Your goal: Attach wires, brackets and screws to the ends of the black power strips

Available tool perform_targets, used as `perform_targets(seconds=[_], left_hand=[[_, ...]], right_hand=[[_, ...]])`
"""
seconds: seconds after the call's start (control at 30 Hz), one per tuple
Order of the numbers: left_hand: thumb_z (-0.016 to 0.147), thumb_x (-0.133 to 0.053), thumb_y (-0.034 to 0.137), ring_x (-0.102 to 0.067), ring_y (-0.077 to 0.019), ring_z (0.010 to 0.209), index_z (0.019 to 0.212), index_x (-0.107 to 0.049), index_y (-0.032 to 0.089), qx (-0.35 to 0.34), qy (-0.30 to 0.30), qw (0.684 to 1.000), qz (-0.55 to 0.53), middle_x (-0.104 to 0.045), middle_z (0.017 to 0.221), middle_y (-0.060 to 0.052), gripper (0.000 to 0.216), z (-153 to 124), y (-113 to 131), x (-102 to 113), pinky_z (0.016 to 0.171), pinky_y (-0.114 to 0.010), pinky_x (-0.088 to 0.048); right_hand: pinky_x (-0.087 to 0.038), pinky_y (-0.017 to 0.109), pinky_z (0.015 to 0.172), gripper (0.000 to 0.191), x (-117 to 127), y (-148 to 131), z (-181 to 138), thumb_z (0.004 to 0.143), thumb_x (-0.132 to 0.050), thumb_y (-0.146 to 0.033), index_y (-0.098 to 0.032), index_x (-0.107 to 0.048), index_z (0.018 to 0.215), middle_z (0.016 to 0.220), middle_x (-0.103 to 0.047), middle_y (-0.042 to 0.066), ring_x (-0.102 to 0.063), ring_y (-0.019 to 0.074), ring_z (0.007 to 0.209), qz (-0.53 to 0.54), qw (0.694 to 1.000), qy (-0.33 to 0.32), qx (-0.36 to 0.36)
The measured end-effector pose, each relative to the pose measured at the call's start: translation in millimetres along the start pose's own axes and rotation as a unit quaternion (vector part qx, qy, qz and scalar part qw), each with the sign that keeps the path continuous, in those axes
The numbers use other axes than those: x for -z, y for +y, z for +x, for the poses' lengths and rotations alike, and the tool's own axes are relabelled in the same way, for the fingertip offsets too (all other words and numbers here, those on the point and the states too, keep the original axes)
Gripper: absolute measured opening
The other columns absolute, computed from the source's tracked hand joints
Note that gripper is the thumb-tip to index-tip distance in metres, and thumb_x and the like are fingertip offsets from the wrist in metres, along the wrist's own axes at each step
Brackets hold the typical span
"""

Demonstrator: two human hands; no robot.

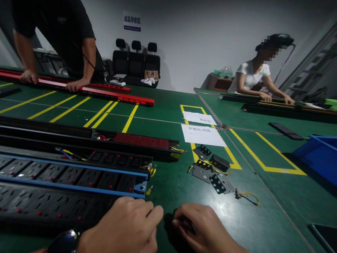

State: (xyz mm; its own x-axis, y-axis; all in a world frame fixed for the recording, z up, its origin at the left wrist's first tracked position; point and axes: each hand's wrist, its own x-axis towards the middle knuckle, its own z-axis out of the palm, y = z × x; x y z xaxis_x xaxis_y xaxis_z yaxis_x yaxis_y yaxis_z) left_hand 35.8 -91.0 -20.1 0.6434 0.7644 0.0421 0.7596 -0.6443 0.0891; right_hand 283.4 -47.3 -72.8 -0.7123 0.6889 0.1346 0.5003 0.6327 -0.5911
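My left hand (127, 232) is curled into a loose fist at the right end of the nearest black power strip (33, 205); a dark watch (63, 246) sits on its wrist. My right hand (200, 228) rests on the green table (267, 226) just right of it, fingers bent over a small dark part that I cannot make out. Several long power strips (54, 170) with blue rails lie side by side to the left.
Small metal end plates (212, 173) and a yellow wire (249, 195) lie ahead, with white papers (202, 133) beyond. A blue bin (334, 162) stands at right. One person leans on red strips (98, 90) at back left; another sits at back right.
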Motion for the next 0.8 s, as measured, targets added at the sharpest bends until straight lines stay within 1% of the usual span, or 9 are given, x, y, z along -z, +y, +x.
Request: perform_targets(seconds=[0.13, 0.3, 0.5, 0.67, 0.8], left_hand=[[0.092, -0.045, 0.011, -0.059, -0.0196, 0.065, 0.089, -0.051, 0.024, 0.022, 0.012, 0.999, -0.036, -0.065, 0.077, 0.001, 0.014, 0.0, -3.2, 1.4, 0.058, -0.035, -0.032], [0.087, -0.046, 0.011, -0.057, -0.0198, 0.066, 0.091, -0.052, 0.024, 0.025, 0.012, 0.997, -0.074, -0.064, 0.077, 0.001, 0.015, -0.5, -4.1, 2.1, 0.058, -0.035, -0.029], [0.084, -0.047, 0.012, -0.055, -0.0195, 0.065, 0.085, -0.049, 0.025, 0.016, 0.024, 0.997, -0.072, -0.062, 0.075, 0.0, 0.013, -0.4, -3.9, 2.0, 0.057, -0.037, -0.023], [0.084, -0.047, 0.012, -0.054, -0.0186, 0.063, 0.083, -0.048, 0.025, 0.013, 0.027, 0.997, -0.075, -0.061, 0.073, 0.001, 0.013, -1.0, -5.2, 2.5, 0.057, -0.038, -0.022], [0.082, -0.049, 0.012, -0.057, -0.0189, 0.064, 0.084, -0.049, 0.025, 0.015, 0.014, 0.997, -0.07, -0.064, 0.076, 0.001, 0.013, -0.7, -5.1, 4.1, 0.057, -0.037, -0.023]], right_hand=[[-0.033, 0.027, 0.058, 0.012, -1.2, 1.5, -0.4, 0.101, -0.055, -0.021, -0.021, -0.063, 0.093, 0.076, -0.064, 0.001, -0.052, 0.014, 0.063, 0.0, 1.0, 0.006, 0.007], [-0.031, 0.027, 0.057, 0.014, -2.1, 2.3, -0.5, 0.102, -0.055, -0.023, -0.02, -0.064, 0.091, 0.074, -0.063, 0.001, -0.051, 0.0136, 0.062, -0.005, 1.0, 0.015, 0.01], [-0.03, 0.026, 0.056, 0.015, -1.3, 1.2, -0.2, 0.102, -0.054, -0.023, -0.02, -0.064, 0.091, 0.072, -0.062, 0.0, -0.049, 0.0128, 0.06, -0.008, 1.0, 0.016, 0.015], [-0.031, 0.026, 0.057, 0.017, -1.0, 0.6, -0.4, 0.102, -0.053, -0.023, -0.019, -0.065, 0.091, 0.073, -0.064, 0.001, -0.05, 0.0128, 0.061, -0.005, 1.0, 0.01, 0.006], [-0.031, 0.026, 0.057, 0.017, -1.2, 0.9, -0.5, 0.103, -0.053, -0.025, -0.02, -0.065, 0.092, 0.074, -0.064, 0.001, -0.052, 0.0132, 0.062, -0.005, 1.0, 0.003, -0.003]])
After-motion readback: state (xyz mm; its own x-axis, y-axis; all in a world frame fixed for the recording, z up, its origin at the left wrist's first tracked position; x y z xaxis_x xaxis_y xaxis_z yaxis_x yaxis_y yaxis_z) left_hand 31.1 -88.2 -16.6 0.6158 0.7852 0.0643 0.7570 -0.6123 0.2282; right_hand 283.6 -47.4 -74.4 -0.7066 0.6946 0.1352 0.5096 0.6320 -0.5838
